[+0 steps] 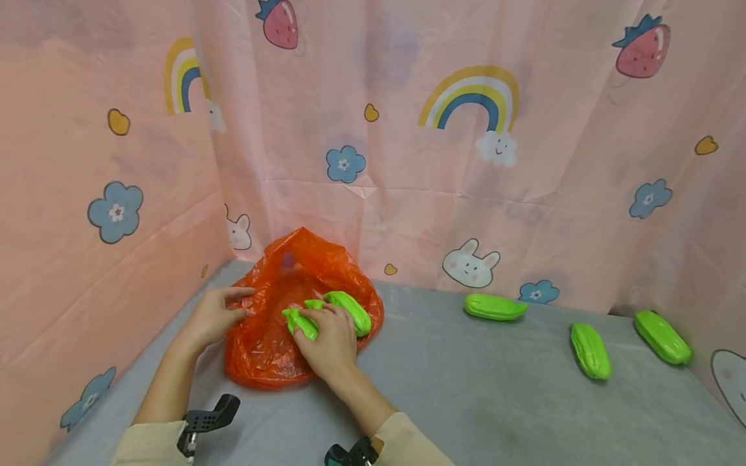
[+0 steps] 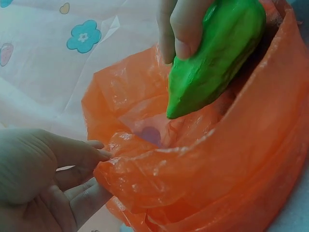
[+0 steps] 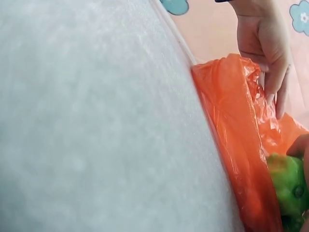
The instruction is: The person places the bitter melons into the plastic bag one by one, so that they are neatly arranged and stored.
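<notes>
An orange-red plastic bag (image 1: 262,356) stands with its mouth open on the grey surface at the left. My left hand (image 1: 212,317) pinches the left edge of its rim; in the left wrist view the fingertips (image 2: 99,153) meet the film. My right hand (image 1: 332,343) reaches over the mouth and grips a bright green, ridged, gourd-like vegetable (image 1: 301,323), whose pointed end shows in the left wrist view (image 2: 212,67). Another green piece (image 1: 351,314) shows beside the right fingers, within the bag's rim. The fingers cover part of the held one.
Three similar green vegetables lie at the right: one (image 1: 495,307) by the back curtain, one (image 1: 590,351) in front of it to the right, and one (image 1: 663,337) near the right wall. A pink printed curtain (image 1: 396,226) encloses the grey surface (image 1: 466,395) at back and sides.
</notes>
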`<action>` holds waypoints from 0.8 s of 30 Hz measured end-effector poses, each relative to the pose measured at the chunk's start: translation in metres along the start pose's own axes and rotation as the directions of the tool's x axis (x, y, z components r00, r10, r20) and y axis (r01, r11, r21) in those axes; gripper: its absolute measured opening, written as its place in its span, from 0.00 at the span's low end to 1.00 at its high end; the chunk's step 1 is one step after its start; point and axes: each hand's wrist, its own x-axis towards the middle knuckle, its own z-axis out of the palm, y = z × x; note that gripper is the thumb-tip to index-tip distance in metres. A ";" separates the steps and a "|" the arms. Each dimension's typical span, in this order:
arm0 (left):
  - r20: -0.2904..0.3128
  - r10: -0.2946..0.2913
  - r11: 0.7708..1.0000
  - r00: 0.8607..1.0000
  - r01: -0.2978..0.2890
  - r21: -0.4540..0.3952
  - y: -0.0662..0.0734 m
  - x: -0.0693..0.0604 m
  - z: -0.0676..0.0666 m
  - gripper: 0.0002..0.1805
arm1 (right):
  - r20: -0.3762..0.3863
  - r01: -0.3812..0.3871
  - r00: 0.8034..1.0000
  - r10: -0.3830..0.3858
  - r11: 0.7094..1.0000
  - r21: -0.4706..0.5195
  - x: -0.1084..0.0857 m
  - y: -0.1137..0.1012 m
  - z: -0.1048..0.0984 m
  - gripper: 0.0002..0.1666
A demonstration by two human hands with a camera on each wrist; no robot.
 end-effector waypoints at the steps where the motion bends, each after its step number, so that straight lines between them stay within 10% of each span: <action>1: 0.001 -0.007 1.000 1.000 0.007 0.000 0.000 0.000 0.000 0.24 | 0.005 -0.010 1.000 0.010 1.000 -0.003 0.000 0.000 0.000 0.17; 24: 0.013 0.008 1.000 1.000 -0.008 0.023 0.000 0.000 -0.001 0.24 | 0.040 0.057 0.998 -0.057 0.998 -0.012 0.000 0.007 -0.010 0.17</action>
